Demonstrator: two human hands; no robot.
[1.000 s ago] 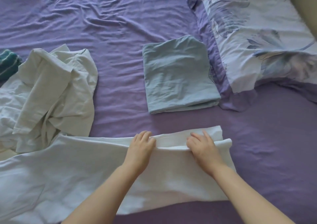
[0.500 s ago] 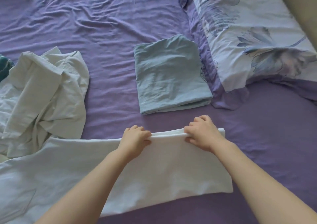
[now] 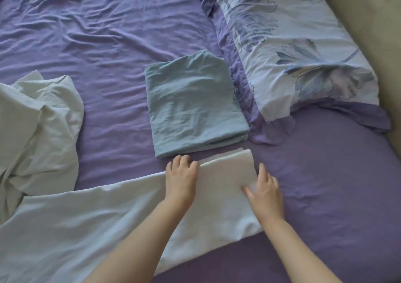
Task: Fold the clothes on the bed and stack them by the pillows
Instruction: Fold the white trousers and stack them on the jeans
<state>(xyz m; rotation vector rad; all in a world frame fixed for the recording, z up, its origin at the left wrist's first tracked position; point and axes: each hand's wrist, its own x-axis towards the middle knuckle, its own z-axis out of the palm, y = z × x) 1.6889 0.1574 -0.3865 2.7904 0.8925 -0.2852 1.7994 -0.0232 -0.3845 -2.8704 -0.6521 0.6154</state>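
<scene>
Head view, step: folding the long white cotton garment, which lies just in front of the folded grey-blue cloth
Next move: I judge it calls for folding the long part on the left over, then laying it on the grey-blue cloth beside the floral pillow
Left hand: fingers curled over the garment's far edge, gripping it
Right hand: fingers straight and spread, pressing the garment's right end flat
Still waiting: crumpled white shirt, left of the grey-blue cloth
</scene>
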